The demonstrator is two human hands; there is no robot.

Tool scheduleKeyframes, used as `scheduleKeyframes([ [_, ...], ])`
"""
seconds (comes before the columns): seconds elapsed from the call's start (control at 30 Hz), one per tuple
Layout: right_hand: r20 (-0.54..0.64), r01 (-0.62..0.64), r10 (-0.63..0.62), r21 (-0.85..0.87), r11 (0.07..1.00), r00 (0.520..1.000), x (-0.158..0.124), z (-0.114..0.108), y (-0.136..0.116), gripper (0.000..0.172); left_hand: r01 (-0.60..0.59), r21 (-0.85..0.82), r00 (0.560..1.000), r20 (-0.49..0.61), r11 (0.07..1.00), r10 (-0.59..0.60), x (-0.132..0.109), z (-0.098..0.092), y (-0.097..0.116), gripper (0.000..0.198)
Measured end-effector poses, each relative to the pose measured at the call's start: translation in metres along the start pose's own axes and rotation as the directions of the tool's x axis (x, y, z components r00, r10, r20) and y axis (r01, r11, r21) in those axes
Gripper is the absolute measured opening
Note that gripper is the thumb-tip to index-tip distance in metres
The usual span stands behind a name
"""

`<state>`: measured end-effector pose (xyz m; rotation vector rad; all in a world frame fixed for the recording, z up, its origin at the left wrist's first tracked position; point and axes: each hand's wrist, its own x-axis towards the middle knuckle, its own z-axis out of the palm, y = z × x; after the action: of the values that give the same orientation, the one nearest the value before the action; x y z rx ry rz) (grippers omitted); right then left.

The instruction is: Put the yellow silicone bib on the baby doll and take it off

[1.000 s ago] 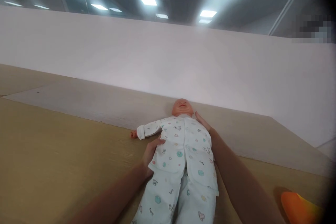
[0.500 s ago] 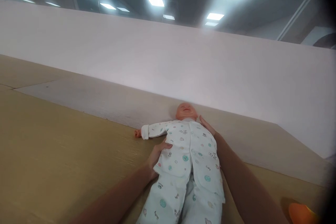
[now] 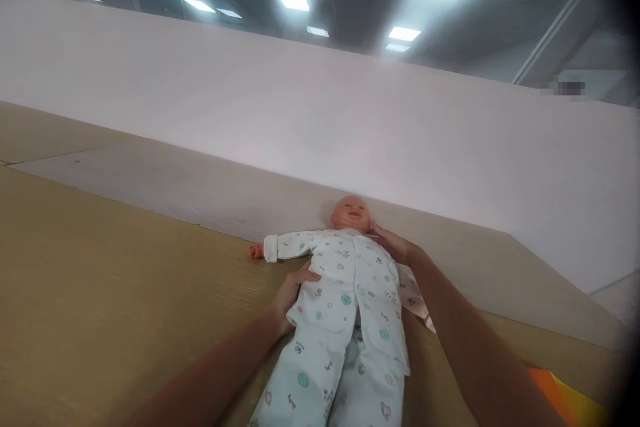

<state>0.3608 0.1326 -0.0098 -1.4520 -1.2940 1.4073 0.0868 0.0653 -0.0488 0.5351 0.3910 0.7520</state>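
Observation:
A baby doll [image 3: 350, 213] in a white printed sleepsuit [image 3: 345, 293] lies on its back on a tan mat [image 3: 100, 307], head toward the white wall. My left hand [image 3: 293, 293] grips the doll's side at the waist, thumb on top of the cloth. My right hand [image 3: 393, 243] lies at the doll's far shoulder, just below the head, its fingers partly under the cloth. The doll's one sleeved arm [image 3: 280, 247] sticks out to the left with a bare hand showing.
A low white partition wall [image 3: 320, 120] runs behind the mat. A grey strip of floor [image 3: 150, 180] lies along its foot. An orange object [image 3: 565, 393] shows at the bottom right corner. Ceiling lights and a hanging heart shape are overhead.
The doll's body has shifted a little left and a flap of cloth now shows by my right forearm. My right hand has curled closer to the doll's neck. My left hand stays on its side.

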Motion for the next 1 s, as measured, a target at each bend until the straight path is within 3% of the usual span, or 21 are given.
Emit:
scheduleKeyframes([
  [0.07,-0.013,-0.078,0.078,-0.093,0.993,0.997,-0.009,-0.006,-0.003,0.060,-0.002,0.003,1.000,0.000,1.000,0.002,-0.003,0.000,-0.002,0.065],
  [0.13,-0.079,-0.095,0.079,-0.217,0.972,0.994,-0.020,-0.010,-0.005,0.061,0.020,0.013,0.999,-0.026,1.000,-0.020,-0.008,0.001,-0.004,0.062],
  [0.27,-0.235,0.035,-0.161,-0.466,0.884,0.959,-0.051,-0.013,0.002,0.054,0.102,0.075,0.989,-0.114,0.992,-0.093,-0.023,0.002,-0.009,0.056],
  [0.37,-0.276,0.070,-0.346,-0.683,0.727,0.896,-0.083,-0.010,0.026,0.043,0.120,0.100,0.982,-0.156,0.988,-0.104,-0.037,0.005,-0.010,0.059],
  [0.5,-0.254,-0.014,-0.486,-0.895,0.445,0.836,-0.127,-0.004,0.071,0.039,0.156,0.138,0.972,-0.200,0.978,-0.127,-0.061,0.012,-0.010,0.065],
  [0.6,-0.240,-0.060,-0.606,-0.952,0.302,0.758,-0.148,0.002,0.097,0.034,0.184,0.160,0.970,-0.188,0.970,-0.153,-0.080,0.014,-0.014,0.066],
  [0.73,-0.148,-0.087,-0.704,-0.989,0.122,0.695,-0.157,0.006,0.117,0.028,0.192,0.213,0.968,-0.202,0.958,-0.149,-0.098,0.017,-0.021,0.062],
  [0.87,-0.093,-0.093,-0.722,-0.995,0.040,0.685,-0.155,0.002,0.124,0.025,0.118,0.259,0.969,-0.239,0.959,-0.055,-0.102,0.020,-0.027,0.053],
  [1.0,-0.078,-0.107,-0.707,-0.994,0.002,0.703,-0.151,-0.018,0.121,0.032,0.068,0.406,0.976,-0.217,0.912,0.024,-0.100,0.009,-0.040,0.048],
])
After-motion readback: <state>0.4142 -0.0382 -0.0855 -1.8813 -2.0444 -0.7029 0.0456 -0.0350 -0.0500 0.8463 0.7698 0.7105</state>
